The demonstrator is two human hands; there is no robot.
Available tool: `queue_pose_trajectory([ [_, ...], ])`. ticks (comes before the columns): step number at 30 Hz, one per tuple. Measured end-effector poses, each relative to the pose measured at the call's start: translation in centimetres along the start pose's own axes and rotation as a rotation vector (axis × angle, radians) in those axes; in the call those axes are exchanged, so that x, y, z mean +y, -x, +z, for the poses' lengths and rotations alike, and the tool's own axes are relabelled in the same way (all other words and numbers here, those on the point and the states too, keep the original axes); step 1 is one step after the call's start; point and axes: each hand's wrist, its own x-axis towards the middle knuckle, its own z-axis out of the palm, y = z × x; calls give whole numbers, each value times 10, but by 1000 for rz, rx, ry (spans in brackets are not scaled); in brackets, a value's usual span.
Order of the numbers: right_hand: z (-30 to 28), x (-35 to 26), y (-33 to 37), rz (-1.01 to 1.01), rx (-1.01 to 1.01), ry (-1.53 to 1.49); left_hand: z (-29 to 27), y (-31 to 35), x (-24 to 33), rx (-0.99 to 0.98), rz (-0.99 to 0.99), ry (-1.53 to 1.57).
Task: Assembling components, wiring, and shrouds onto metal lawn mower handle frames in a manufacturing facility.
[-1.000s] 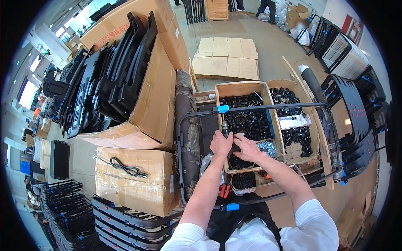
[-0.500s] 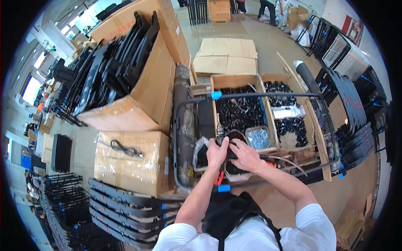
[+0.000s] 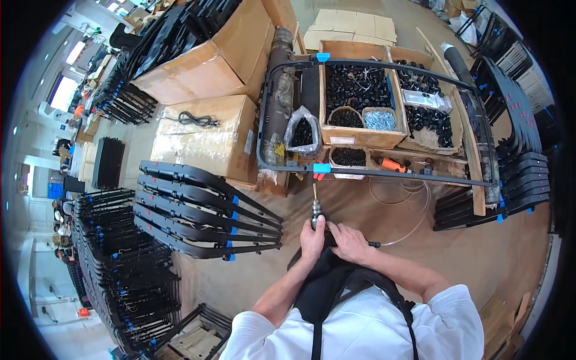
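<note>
My left hand (image 3: 312, 240) is wrapped round the front of an air drill, just behind its silver chuck (image 3: 316, 208). A long thin bit (image 3: 315, 191) points away from me toward the bench. My right hand (image 3: 351, 243) closes on the drill's dark rear part, where a clear air hose runs off to the right. Beyond the bit, a black tubular frame (image 3: 396, 175) with blue pieces lies across the bench. Small dark screws fill a box (image 3: 348, 158) at the near edge, beside an orange-and-black tool (image 3: 393, 164).
Wooden bins (image 3: 360, 137) hold black parts and silver screws (image 3: 380, 120). A plastic bag (image 3: 302, 131) of dark pieces sits left of them. Cardboard boxes (image 3: 201, 141) stand at left, one with a coiled cable (image 3: 198, 119). Stacked black frames (image 3: 204, 207) flank me on both sides.
My hands and the drill have drawn back from over the bins to near my body, off the bench. The bench now sits higher in view, and the small screw box shows fully.
</note>
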Motion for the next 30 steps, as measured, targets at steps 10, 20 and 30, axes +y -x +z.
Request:
queue_pose_trajectory([
  [10, 20, -4, -35, 1, 139, 39, -14, -37, 17, 5, 10, -143],
  [20, 26, -20, -49, 76, 131, -16, -30, -64, 8, -71, 32, -224],
  [30, 26, -19, -59, 123, 113, 36, -30, -70, 21, -98, 38, -267],
])
